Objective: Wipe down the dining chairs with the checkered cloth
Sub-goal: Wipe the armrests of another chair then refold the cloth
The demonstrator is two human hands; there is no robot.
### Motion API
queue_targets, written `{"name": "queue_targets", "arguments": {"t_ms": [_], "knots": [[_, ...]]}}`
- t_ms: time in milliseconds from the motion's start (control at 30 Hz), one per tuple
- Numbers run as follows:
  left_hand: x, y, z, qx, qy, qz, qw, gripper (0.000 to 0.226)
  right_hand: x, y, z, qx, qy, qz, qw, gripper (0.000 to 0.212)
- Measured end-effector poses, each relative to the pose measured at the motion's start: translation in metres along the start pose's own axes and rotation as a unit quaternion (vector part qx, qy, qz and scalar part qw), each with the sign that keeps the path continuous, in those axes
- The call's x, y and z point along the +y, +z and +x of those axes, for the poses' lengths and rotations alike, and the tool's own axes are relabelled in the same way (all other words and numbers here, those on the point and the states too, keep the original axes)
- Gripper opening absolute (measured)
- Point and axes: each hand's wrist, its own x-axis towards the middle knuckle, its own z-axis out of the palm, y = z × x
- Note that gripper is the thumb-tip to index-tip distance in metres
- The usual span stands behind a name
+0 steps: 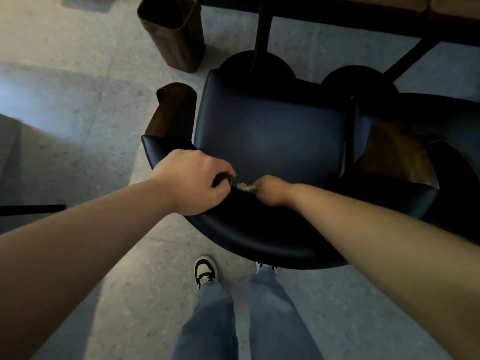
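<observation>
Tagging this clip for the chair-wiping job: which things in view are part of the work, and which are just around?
In the job: checkered cloth, left hand, right hand, dark blue chair.

Just around: second chair, table frame, brown chair at top, sneaker.

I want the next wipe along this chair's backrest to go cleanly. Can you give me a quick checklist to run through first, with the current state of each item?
1. Cloth in hand: ok, right hand grips it.
2. Cloth on the chair: ok, it lies at the backrest's inner edge.
3. Chair steadied: ok, left hand holds the backrest top.
4. Cloth spread flat: not ok, it is bunched between the hands.
5. Seat free of items: ok, nothing lies on it.
6. Cloth clean: cannot tell, too little shows.
</observation>
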Motion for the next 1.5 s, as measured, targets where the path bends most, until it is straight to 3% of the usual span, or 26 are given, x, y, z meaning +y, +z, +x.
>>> {"name": "queue_targets", "arguments": {"t_ms": [133,333,500,567,633,767,833,933,1000,1133,1333,1500], "knots": [[0.0,0.002,0.001,0.008,-0.005,0.006,1.0,0.033,-0.002,0.0,-0.012,0.02,-0.024,-0.008,0.999,0.034],[0.001,0.0,0.001,-0.003,-0.01,0.006,1.0,0.032,0.011,-0.005,-0.113,0.075,-0.158,0.034,0.984,0.06],[0.001,0.0,0.002,-0.015,-0.01,0.023,1.0,0.038,0.017,-0.009,-0.183,0.05,-0.221,0.162,0.96,0.068],[0.0,0.002,0.002,-0.014,-0.008,0.026,1.0,0.04,0.019,-0.019,-0.188,0.045,-0.207,0.214,0.954,0.069],[-0.001,0.003,0.002,-0.011,-0.008,0.019,1.0,0.044,0.02,-0.035,-0.175,0.095,-0.173,0.242,0.95,0.065],[-0.001,0.004,0.002,0.001,-0.012,0.005,1.0,0.046,0.021,-0.06,-0.101,0.244,-0.098,0.095,0.96,0.057],[-0.001,0.004,0.001,0.006,-0.016,-0.007,1.0,0.044,0.022,-0.052,-0.061,0.204,-0.074,0.017,0.976,0.056],[-0.001,0.005,0.0,0.017,-0.021,-0.009,1.0,0.036,0.02,-0.023,-0.02,0.032,-0.026,-0.103,0.994,0.043],[-0.001,0.005,0.0,0.016,-0.02,-0.005,1.0,0.033,0.02,-0.009,-0.009,-0.041,-0.005,-0.154,0.987,0.035],[-0.002,0.005,0.0,0.013,-0.019,-0.006,1.0,0.035,0.019,-0.019,-0.021,-0.015,-0.028,-0.142,0.989,0.041],[-0.002,0.005,0.0,0.014,-0.015,0.003,1.0,0.028,0.026,-0.022,-0.141,0.061,-0.132,-0.117,0.982,0.067],[0.004,0.002,-0.002,-0.02,-0.001,0.039,0.999,0.049,0.022,-0.017,-0.21,0.086,-0.192,-0.095,0.973,0.072]]}}
